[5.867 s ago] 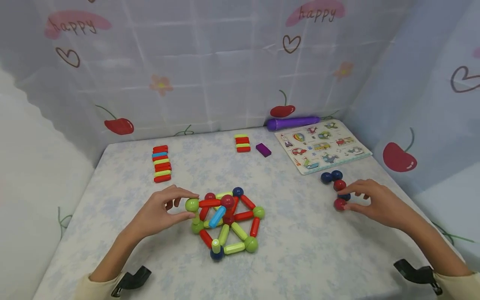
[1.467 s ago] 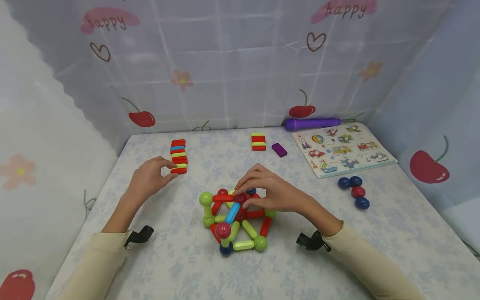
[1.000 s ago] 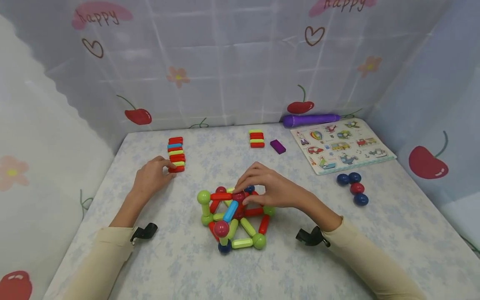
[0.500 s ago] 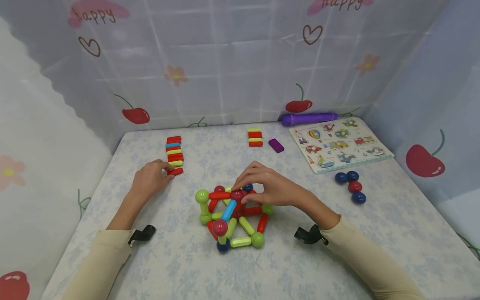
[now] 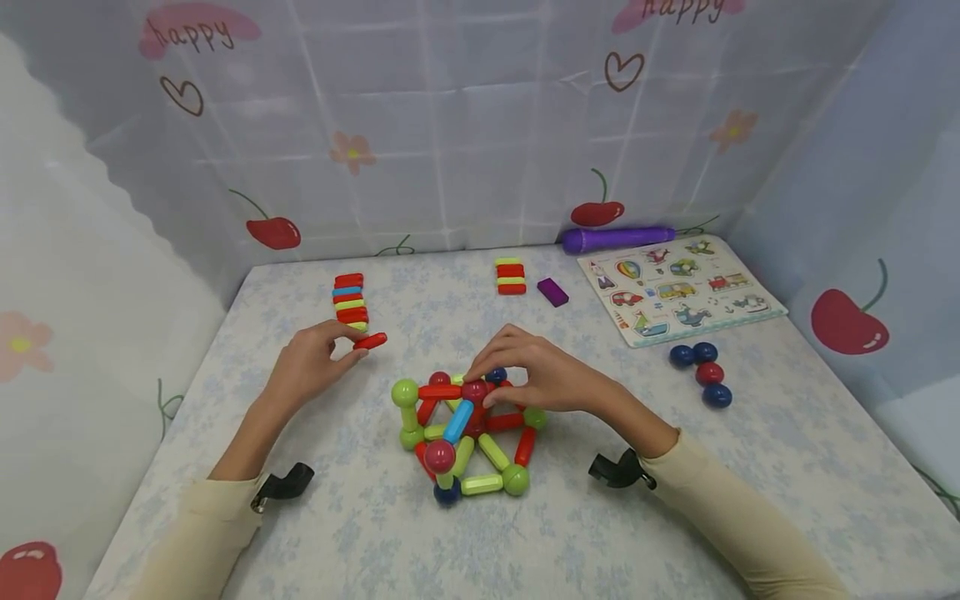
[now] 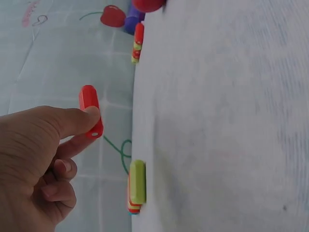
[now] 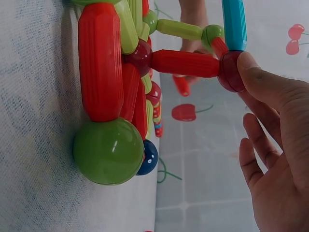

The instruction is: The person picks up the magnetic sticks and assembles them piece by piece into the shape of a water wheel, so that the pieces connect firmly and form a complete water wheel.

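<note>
My left hand point(image 5: 307, 367) pinches a red stick point(image 5: 371, 341) between thumb and forefinger, the other fingers curled underneath; the stick is lifted off the table point(image 5: 360, 533) and pokes out toward the right, just in front of the near end of the stack of sticks point(image 5: 349, 298), which lies flat in a row of red, blue and yellow-green pieces; in the left wrist view the red stick point(image 6: 90, 117) is clear of the cloth, with a yellow-green piece of the stack point(image 6: 137, 181) lying below it. In the middle stands the ball-and-stick frame point(image 5: 465, 437), built of red, green and blue sticks joined by green, red and dark blue balls. My right hand point(image 5: 540, 375) reaches over its top from the right; thumb and fingertips are closed on the dark red ball point(image 5: 474, 390) at the peak, where a red stick and a blue one meet; the right wrist view shows my thumb pressed on that ball point(image 7: 231, 71). Further right, well apart from the frame, four loose balls point(image 5: 701, 372) sit together, three dark blue and one red; beyond them lies a picture puzzle board point(image 5: 678, 287).
</note>
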{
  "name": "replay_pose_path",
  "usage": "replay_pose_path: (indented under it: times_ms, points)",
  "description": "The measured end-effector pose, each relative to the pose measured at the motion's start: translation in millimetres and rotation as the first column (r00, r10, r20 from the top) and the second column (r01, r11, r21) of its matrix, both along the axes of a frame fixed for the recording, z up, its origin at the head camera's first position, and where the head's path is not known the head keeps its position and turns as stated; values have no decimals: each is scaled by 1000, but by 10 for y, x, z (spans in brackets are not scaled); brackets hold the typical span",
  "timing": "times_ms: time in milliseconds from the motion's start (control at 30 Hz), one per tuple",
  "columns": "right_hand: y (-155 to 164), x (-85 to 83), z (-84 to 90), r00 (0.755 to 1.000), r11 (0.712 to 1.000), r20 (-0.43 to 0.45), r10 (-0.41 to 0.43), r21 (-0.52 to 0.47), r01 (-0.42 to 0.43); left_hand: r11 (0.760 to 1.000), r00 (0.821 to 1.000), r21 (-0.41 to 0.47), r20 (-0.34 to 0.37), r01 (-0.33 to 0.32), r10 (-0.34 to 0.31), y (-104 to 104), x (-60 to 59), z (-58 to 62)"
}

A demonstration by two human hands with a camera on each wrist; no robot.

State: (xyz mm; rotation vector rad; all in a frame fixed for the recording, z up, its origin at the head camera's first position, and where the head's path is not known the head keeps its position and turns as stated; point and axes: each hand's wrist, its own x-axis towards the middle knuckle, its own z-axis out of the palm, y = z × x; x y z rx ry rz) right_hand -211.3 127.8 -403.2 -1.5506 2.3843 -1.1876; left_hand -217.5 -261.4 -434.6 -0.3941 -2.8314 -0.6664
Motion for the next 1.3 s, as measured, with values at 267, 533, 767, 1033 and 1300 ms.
replay_pose_path:
  times_ms: [267, 533, 767, 1033, 1300]
  points:
    - [4, 7, 10, 1000, 1000, 15, 17, 7, -17, 946, 954, 168, -158, 279, -253, 399, 157, 345]
    - [68, -3, 88, 991, 991, -20, -130, -42, 129, 877, 897, 197, -165, 438, -411, 796, 277, 617]
    - [76, 22, 118, 968, 961, -29, -249, -130, 243, 881, 891, 149, -147, 449, -430, 1041, 352, 669]
    - [69, 17, 110, 966, 961, -36, -256, -115, 251, 885, 888, 111, -150, 453, -435, 1065, 372, 631]
    - [104, -29, 97, 974, 971, 2, -225, -80, 224, 857, 866, 123, -68, 500, -496, 923, 389, 676]
